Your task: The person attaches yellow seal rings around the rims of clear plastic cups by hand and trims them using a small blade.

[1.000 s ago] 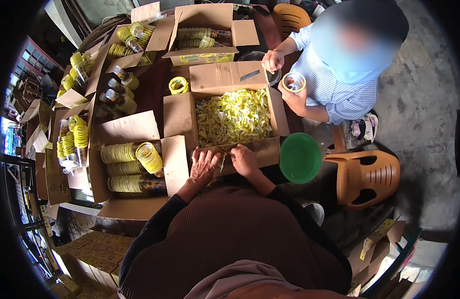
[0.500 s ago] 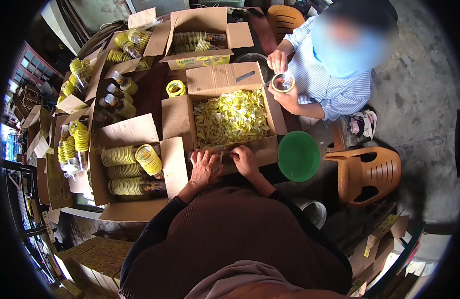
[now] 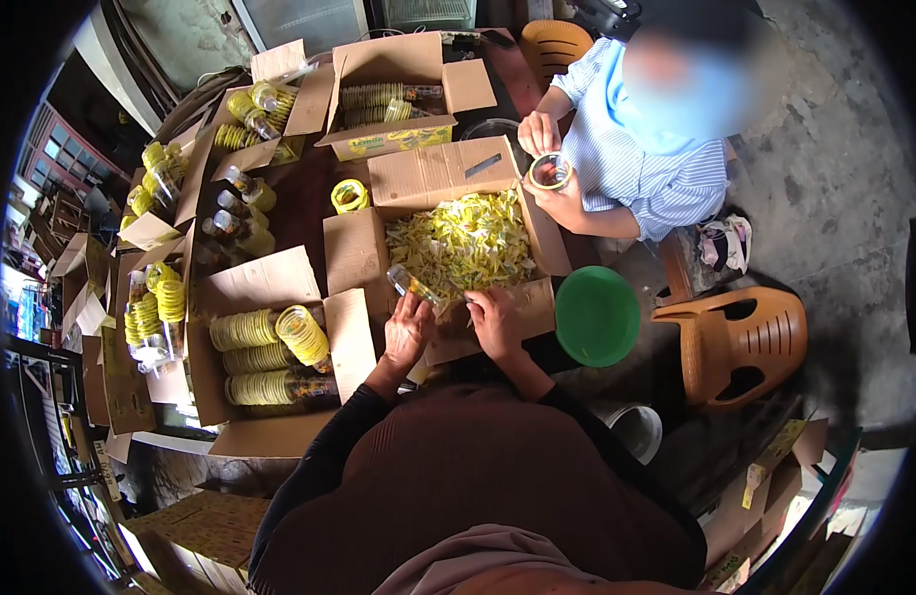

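In front of my body, my left hand (image 3: pixel 407 333) is closed on a clear plastic cup (image 3: pixel 411 284), tilted over the near left corner of an open cardboard box. My right hand (image 3: pixel 494 323) is at that box's near edge, fingers pinched together; what they hold is too small to make out. The cardboard box (image 3: pixel 353 243) has its flaps folded out. A heap of small yellow-and-white pieces (image 3: pixel 463 238) fills it. A narrow dark metal strip (image 3: pixel 483 166) lies on its far flap.
Left, a carton (image 3: pixel 270 443) holds stacked yellow-rimmed cups (image 3: pixel 305 335). More cartons stand behind. A green basin (image 3: pixel 597 315) and orange plastic chair (image 3: pixel 744 347) are at right. Across the table, a co-worker in a striped shirt (image 3: pixel 666 188) holds a yellow-rimmed cup (image 3: pixel 550 172).
My left hand has risen slightly, and the clear cup now shows beyond its fingers. My right hand stays near the box edge, still pinched. The view has shifted slightly.
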Tool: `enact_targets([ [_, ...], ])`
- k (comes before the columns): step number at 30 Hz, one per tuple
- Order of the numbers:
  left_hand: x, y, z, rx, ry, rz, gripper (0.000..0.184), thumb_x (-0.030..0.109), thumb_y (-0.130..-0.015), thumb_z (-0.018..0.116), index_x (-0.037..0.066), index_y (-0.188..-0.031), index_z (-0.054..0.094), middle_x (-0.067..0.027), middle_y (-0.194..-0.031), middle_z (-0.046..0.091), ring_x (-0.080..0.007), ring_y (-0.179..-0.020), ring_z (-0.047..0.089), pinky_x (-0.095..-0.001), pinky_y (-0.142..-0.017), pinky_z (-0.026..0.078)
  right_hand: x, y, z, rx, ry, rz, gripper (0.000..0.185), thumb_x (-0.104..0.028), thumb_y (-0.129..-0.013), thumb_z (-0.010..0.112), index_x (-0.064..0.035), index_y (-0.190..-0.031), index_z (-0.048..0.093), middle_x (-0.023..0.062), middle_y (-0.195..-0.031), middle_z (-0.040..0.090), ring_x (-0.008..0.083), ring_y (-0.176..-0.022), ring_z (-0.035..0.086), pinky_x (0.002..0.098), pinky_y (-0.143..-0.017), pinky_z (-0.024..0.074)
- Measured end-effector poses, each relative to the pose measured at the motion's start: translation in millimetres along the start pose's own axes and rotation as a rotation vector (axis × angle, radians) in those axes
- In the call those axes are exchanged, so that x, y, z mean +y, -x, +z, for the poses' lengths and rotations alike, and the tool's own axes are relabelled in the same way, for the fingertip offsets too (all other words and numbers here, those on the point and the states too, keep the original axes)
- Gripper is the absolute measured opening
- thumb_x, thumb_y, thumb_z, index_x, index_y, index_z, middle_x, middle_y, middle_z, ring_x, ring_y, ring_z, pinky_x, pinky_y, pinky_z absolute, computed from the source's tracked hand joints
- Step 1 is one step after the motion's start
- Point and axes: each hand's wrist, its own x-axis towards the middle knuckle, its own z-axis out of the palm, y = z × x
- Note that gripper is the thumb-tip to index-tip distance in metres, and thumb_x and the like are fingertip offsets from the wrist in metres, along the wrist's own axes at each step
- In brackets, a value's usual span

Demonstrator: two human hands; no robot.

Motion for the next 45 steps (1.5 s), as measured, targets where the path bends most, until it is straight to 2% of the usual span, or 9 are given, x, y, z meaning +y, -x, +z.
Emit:
enact_targets([
  [7, -1.7, 10.1, 7.5, -0.029, 0.046, 0.024, 0.015, 0.008, -0.078, 0.063, 0.008, -0.092, 0.058, -0.0096, -0.092, 0.054, -0.0294, -0.087, 0.061, -0.0381, -0.063, 0.053, -17.1, 10.3, 0.1, -0.14, 0.165, -0.204, 0.019, -0.003, -0.078, 0.063, -0.0049, -0.097, 0.062, 0.0104, -0.09, 0.055, 0.0289, -0.089, 0.056, 0.0391, -0.076, 0.0488],
  [11, -0.4, 11.1, 8.0, 0.007, 0.005, 0.062, 0.018, 0.008, -0.078, 0.063, 0.008, -0.095, 0.058, -0.0103, -0.093, 0.055, -0.0302, -0.088, 0.062, -0.0385, -0.063, 0.053, -22.7, 8.7, -2.4, -0.136, 0.184, -0.222, 0.019, -0.004, -0.078, 0.062, -0.0038, -0.098, 0.062, 0.0114, -0.09, 0.054, 0.0294, -0.087, 0.056, 0.0394, -0.075, 0.0486],
  [16, -0.4, 13.3, 7.1, -0.001, -0.012, 0.066, 0.02, 0.008, -0.078, 0.063, 0.007, -0.097, 0.059, -0.0105, -0.093, 0.055, -0.0301, -0.089, 0.062, -0.0385, -0.063, 0.054, -23.8, 7.7, -1.9, -0.061, 0.18, -0.182, 0.014, -0.004, -0.079, 0.062, -0.0029, -0.093, 0.061, 0.0122, -0.087, 0.053, 0.0298, -0.087, 0.056, 0.0395, -0.073, 0.0488],
  [21, 1.1, 12.6, 5.7, 0.006, -0.004, 0.075, 0.023, 0.008, -0.078, 0.063, 0.007, -0.1, 0.059, -0.0093, -0.092, 0.054, -0.029, -0.087, 0.062, -0.0372, -0.061, 0.054, -19.8, 8.5, -0.8, -0.128, 0.239, -0.13, 0.005, -0.006, -0.081, 0.061, -0.0023, -0.084, 0.06, 0.0127, -0.085, 0.053, 0.0298, -0.086, 0.057, 0.0398, -0.072, 0.049],
  [26, 0.9, 13.5, 6.3, -0.004, -0.041, 0.09, 0.024, 0.008, -0.077, 0.063, 0.007, -0.101, 0.06, -0.0091, -0.091, 0.054, -0.0286, -0.086, 0.062, -0.0371, -0.06, 0.053, -23.4, 4.7, 4.0, -0.193, 0.268, -0.086, 0.011, -0.003, -0.078, 0.061, -0.0011, -0.088, 0.059, 0.0154, -0.087, 0.055, 0.0332, -0.087, 0.057, 0.0423, -0.073, 0.0483],
  [32, -3.3, 16.9, 12.1, 0.0, -0.045, 0.113, 0.025, 0.008, -0.077, 0.063, 0.007, -0.102, 0.06, -0.0088, -0.091, 0.055, -0.0285, -0.084, 0.062, -0.0369, -0.06, 0.054, -18.6, -0.5, 15.6, -0.183, 0.303, -0.089, 0.008, -0.004, -0.075, 0.061, -0.001, -0.081, 0.056, 0.0162, -0.084, 0.056, 0.034, -0.085, 0.058, 0.0435, -0.072, 0.0498],
  [34, -3.4, 18.8, 10.8, -0.009, -0.065, 0.133, 0.025, 0.008, -0.077, 0.063, 0.007, -0.102, 0.06, -0.0087, -0.092, 0.055, -0.0284, -0.083, 0.062, -0.0368, -0.06, 0.054, -17.9, -1.7, 15.6, -0.237, 0.302, -0.062, 0.006, -0.006, -0.076, 0.059, -0.0001, -0.076, 0.06, 0.0192, -0.083, 0.061, 0.0346, -0.08, 0.063, 0.0424, -0.069, 0.0515],
  [40, -2.5, 22.8, 7.8, 0.023, 0.017, 0.049, 0.023, 0.008, -0.077, 0.064, 0.008, -0.1, 0.06, -0.0089, -0.092, 0.056, -0.0285, -0.082, 0.062, -0.0379, -0.06, 0.053, 3.9, 0.6, 21.7, -0.168, 0.164, 0.187, 0.007, -0.007, -0.076, 0.062, -0.0048, -0.082, 0.066, 0.0157, -0.084, 0.064, 0.035, -0.079, 0.063, 0.0431, -0.069, 0.0504],
  [45, 0.1, 22.0, 6.5, 0.037, 0.014, 0.03, 0.016, 0.007, -0.078, 0.064, 0.009, -0.094, 0.059, -0.0097, -0.091, 0.057, -0.0289, -0.081, 0.062, -0.0389, -0.061, 0.053, -3.5, 8.6, 12.2, -0.108, 0.116, 0.119, 0.009, -0.008, -0.076, 0.064, -0.006, -0.085, 0.065, 0.0146, -0.086, 0.062, 0.0347, -0.079, 0.063, 0.0445, -0.07, 0.0507],
])
